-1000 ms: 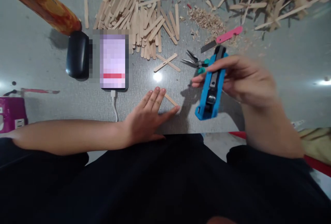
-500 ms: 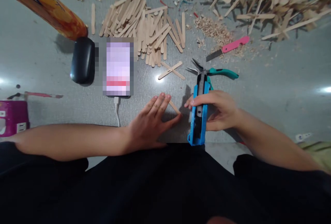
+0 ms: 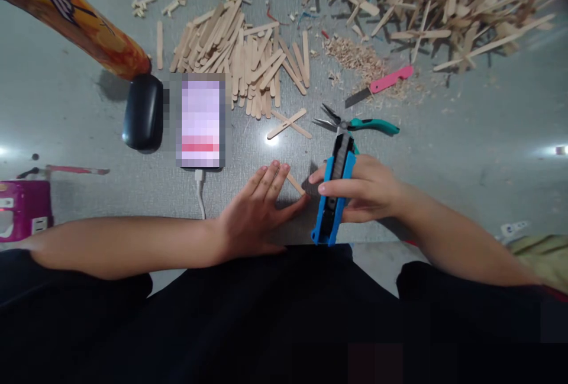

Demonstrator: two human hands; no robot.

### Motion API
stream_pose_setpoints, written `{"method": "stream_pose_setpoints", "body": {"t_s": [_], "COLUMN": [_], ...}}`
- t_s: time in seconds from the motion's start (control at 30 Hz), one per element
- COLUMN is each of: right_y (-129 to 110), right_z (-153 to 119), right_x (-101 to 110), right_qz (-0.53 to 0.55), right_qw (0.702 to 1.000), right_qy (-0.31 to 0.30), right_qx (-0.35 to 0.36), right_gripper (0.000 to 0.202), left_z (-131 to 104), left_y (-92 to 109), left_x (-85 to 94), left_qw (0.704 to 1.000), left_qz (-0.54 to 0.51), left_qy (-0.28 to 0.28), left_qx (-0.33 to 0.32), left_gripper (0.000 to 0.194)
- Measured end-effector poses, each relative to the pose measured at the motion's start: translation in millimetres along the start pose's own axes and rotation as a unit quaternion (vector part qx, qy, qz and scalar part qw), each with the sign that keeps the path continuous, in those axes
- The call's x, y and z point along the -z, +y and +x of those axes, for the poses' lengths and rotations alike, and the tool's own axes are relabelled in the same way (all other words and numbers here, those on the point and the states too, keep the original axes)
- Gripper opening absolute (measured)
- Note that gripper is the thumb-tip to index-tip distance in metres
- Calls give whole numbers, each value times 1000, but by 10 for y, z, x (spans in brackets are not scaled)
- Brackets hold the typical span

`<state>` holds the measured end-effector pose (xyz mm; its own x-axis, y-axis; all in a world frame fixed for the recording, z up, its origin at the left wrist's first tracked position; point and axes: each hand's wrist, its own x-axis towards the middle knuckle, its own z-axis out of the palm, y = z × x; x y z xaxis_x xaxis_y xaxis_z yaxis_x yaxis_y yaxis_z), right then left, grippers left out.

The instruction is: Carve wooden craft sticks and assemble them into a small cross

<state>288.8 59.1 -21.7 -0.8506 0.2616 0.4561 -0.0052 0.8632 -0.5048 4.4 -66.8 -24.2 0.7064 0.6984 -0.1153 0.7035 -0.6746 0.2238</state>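
In the head view, the left forearm reaches in nearly level from the left, and the left hand [image 3: 252,215] lies palm down on the desk [image 3: 452,153], fingers extended and thumb spread wide. A wooden stick [image 3: 296,184] shows between index finger and thumb, the thumb tip at its near end. The right forearm slants in from the lower right; the right hand [image 3: 368,187] grips a blue tool [image 3: 330,209], held lengthwise just beside the stick.
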Motion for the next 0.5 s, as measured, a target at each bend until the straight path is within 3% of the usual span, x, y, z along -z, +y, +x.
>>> {"method": "stream_pose_setpoints", "body": {"t_s": [0.1, 0.27, 0.4, 0.5], "right_y": [-9, -22, -16, -23], "right_z": [25, 46, -8, -101], "right_x": [2, -23, -34, -38], "right_qz": [-7, -6, -17, -29], "right_qw": [999, 999, 1000, 997], "right_qy": [0, 14, 5, 4], "right_qx": [32, 53, 10, -77], "right_gripper": [32, 36, 40, 43], "left_z": [0, 2, -7, -26], "left_y": [-5, -6, 6, 20], "left_x": [-9, 13, 18, 3], "left_qw": [1000, 1000, 1000, 1000], "left_qz": [2, 1, -5, -15], "left_qy": [-3, -6, -9, 2], "left_qx": [2, -4, 1, 19], "left_gripper": [134, 138, 136, 135]}}
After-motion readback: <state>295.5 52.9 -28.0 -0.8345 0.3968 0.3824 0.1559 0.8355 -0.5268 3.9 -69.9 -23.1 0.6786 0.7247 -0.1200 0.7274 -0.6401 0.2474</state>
